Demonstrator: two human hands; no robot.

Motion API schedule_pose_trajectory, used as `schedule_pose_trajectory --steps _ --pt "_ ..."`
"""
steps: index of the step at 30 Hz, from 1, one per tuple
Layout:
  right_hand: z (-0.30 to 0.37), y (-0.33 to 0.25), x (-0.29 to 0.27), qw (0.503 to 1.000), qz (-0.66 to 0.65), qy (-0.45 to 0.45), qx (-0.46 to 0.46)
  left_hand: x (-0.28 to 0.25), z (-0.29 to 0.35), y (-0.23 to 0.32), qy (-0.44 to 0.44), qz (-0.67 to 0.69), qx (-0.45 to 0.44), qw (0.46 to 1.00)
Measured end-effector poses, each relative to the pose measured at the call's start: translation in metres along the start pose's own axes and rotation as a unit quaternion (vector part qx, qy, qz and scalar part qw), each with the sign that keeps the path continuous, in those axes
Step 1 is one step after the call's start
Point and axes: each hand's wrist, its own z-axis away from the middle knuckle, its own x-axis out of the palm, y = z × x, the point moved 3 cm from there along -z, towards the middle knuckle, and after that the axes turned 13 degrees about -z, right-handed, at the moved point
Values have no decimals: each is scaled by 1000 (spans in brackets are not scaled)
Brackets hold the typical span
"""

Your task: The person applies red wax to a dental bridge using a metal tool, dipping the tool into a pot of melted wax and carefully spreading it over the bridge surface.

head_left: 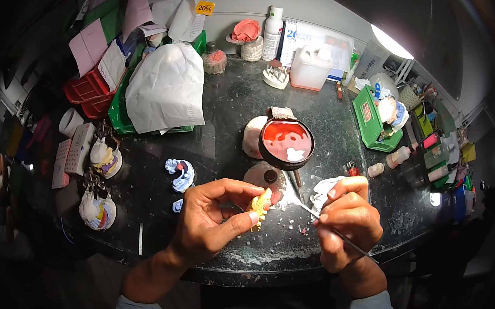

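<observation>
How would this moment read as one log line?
left hand: pinching small bumpy yellow piece | right hand: holding thin silvery tool | beyond both: round black-rimmed dish, glossy red contents

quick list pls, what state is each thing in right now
left hand: closed, pinching yellow piece
yellow piece: held off the table
right hand: closed, gripping metal tool
metal tool: held slanting
black-rimmed dish: uncovered, glossy red inside
lamp: lit
white bottle: upright, capped
plastic jug: upright, pinkish contents
right-hand green bin: open, holding casts
white sheet: draped, creased
</observation>
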Motion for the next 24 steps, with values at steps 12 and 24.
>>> schedule_pose_trajectory --steps 12,24 --pt "3 9 9 999 40 13 24 -3 0 2 28 10 8 1000" --pt "13 -9 8 998 48 -36 17 -3 0 4 37 -1 11 999"
